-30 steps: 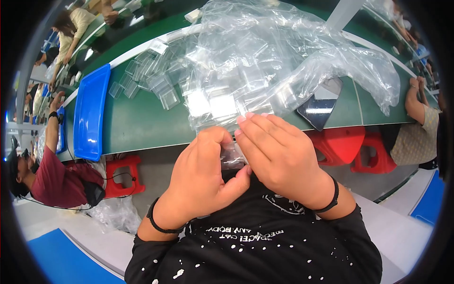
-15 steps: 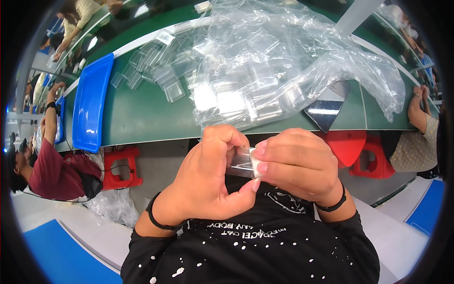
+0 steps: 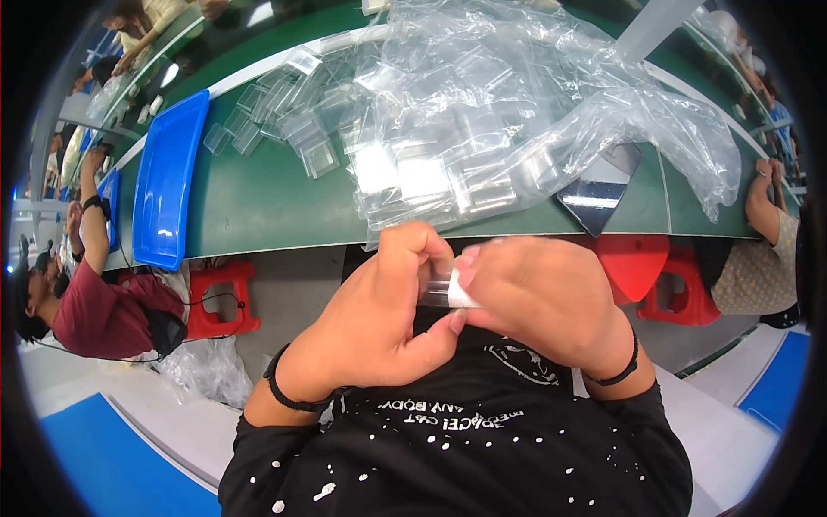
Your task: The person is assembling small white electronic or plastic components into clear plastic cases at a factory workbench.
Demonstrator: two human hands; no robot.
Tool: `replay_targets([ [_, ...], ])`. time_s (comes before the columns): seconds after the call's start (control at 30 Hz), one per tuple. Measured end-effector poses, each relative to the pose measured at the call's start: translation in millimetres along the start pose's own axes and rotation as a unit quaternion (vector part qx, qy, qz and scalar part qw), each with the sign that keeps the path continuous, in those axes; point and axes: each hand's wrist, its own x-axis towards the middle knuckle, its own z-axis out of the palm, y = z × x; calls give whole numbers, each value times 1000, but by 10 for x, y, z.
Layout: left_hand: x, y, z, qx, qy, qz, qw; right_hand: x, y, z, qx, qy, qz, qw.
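Observation:
In front of my chest, my left hand (image 3: 375, 314) grips a small clear plastic box (image 3: 437, 293) between its fingers and thumb. A small white block-like piece (image 3: 460, 293) sits at the box's right end, partly covered by fingers. My right hand (image 3: 547, 302), somewhat blurred, is closed on that white piece from the right. How deep the piece reaches into the box is hidden. Beyond my hands, several similar clear boxes (image 3: 310, 142) lie loose on the green table (image 3: 284, 215), beside a big clear plastic bag (image 3: 517, 103) with more boxes in it.
On the table's left stands a blue tray (image 3: 172, 185). A dark glossy flat panel (image 3: 600, 189) lies by the bag on the right. Red stools (image 3: 220, 302) are under the table edge. Another person (image 3: 112, 293) sits to the left, and a co-worker's arm (image 3: 762, 202) shows at right.
My right hand has turned over the white piece, its fingers bunching closer to the left hand. The piece now shows a different side. My left hand keeps its grip on the box.

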Motion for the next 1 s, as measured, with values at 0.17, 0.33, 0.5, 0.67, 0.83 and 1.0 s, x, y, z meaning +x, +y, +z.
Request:
replay_targets([
  [0.17, 37, 56, -50, 167, 51, 132, 976, -33, -31, -55, 431, 74, 305, 846],
  [0.33, 108, 28, -45, 213, 53, 202, 955, -27, -34, -140, 559, 14, 430, 709],
  [0.5, 96, -74, 5, 199, 86, 214, 952, 50, -175, -32, 448, 83, 417, 787],
  [0.67, 108, -118, -44, 143, 65, 196, 968, 34, -135, -108, 515, 60, 446, 730],
  [0.83, 90, -61, -20, -55, 97, 120, 987, -23, -31, -118, 424, 47, 339, 839],
  [1.0, 37, -21, -99, -43, 55, 33, 997, -45, 101, -103, 234, -6, 102, 967],
])
